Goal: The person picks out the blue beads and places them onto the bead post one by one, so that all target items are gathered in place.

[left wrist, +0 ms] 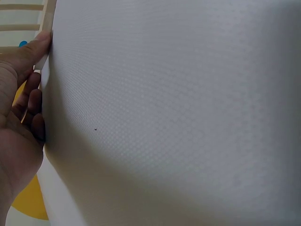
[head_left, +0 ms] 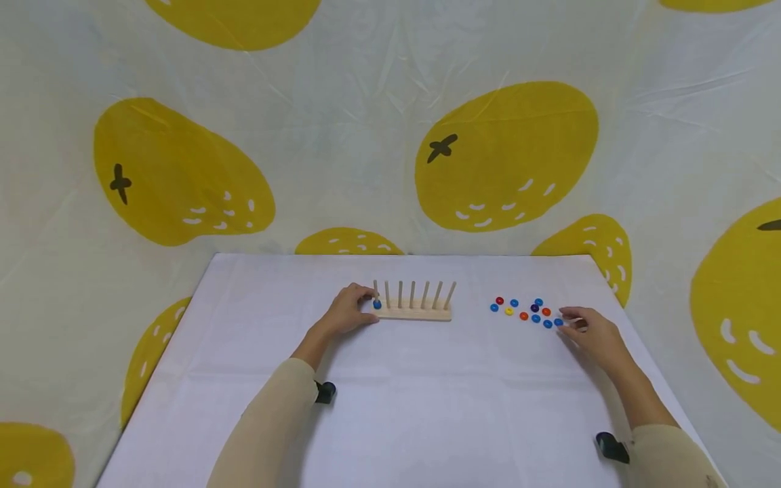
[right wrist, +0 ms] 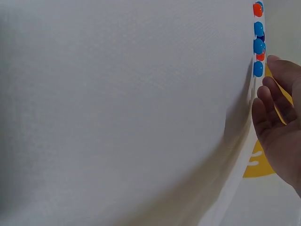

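Observation:
A wooden peg board (head_left: 415, 314) with a row of several upright pegs stands near the table's far side. One dark blue bead (head_left: 377, 305) sits low on its leftmost peg. My left hand (head_left: 346, 310) holds the board's left end, thumb at the front edge and fingers behind. In the left wrist view the thumb (left wrist: 42, 41) lies against the board's edge. My right hand (head_left: 593, 332) is by the rightmost blue bead (head_left: 558, 322) of a loose group, thumb and forefinger parted around it. In the right wrist view, fingertips are close to the blue bead (right wrist: 258, 69).
Several loose beads lie right of the board, among them a yellow bead (head_left: 509, 311), a red bead (head_left: 499, 300) and an orange bead (head_left: 523, 316). A white cloth (head_left: 427, 400) covers the table. Behind hangs a curtain (head_left: 360, 135) with yellow fruit prints.

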`<state>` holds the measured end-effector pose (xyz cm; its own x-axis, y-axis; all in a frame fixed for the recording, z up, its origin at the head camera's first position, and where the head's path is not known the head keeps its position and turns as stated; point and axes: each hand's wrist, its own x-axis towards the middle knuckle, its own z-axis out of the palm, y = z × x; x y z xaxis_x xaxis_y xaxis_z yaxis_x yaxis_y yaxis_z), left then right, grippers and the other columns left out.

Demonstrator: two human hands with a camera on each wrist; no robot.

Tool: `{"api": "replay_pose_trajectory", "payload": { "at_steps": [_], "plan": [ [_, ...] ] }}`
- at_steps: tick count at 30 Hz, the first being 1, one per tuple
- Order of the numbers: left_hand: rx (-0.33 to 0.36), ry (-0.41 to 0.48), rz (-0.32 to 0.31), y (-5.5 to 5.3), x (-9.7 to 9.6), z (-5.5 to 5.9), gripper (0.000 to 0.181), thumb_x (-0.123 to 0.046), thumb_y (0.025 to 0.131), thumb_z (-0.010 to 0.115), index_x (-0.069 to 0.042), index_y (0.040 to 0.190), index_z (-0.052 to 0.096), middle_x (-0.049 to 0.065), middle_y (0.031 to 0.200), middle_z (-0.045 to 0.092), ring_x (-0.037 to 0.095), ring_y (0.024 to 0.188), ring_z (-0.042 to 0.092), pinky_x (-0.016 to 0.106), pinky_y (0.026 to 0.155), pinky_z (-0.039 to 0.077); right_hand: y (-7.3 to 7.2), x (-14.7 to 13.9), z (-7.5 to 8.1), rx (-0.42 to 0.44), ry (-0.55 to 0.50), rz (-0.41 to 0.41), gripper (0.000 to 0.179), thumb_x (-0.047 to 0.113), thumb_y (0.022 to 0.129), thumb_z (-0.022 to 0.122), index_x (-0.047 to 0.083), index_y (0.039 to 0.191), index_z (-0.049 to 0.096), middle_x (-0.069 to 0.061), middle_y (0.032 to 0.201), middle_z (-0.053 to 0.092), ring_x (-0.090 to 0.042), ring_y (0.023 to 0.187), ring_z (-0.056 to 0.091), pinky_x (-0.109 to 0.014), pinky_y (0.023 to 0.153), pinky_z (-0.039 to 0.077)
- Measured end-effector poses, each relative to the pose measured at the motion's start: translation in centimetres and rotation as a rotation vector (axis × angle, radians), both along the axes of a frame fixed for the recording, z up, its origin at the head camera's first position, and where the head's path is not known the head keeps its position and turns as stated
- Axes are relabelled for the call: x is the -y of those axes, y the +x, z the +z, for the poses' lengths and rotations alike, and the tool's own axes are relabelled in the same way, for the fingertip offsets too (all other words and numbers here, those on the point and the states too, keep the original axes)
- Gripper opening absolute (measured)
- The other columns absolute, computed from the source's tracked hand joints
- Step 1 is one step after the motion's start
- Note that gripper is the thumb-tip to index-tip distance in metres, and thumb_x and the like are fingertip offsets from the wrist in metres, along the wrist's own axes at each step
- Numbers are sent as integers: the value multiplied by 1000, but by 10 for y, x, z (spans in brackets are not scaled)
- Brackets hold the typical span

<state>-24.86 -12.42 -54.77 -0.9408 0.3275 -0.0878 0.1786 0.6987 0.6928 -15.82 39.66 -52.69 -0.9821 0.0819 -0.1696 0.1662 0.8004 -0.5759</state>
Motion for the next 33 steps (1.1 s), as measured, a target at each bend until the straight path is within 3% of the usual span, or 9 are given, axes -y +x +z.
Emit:
{"api": "replay_pose_trajectory", "payload": {
  "at_steps": [15,33],
  "plan": [
    [-2,-20,-7,-2,-1,-1,56,-23,84,88,-10,133,65,9,125,61,25,113,54,42,106,46,-14,-6,-15,12,65,16,39,20,100,68,0,132,62,-26,121,59,-35,101,54,-49,88,52],
    [5,-22,-2,0,0,-1,57,-23,84,88,-9,134,65,9,124,61,24,112,54,43,106,45,-12,-3,-17,-7,74,19,34,19,100,67,0,128,64,-21,115,62,-31,98,54,-39,85,50]
  ]
}}
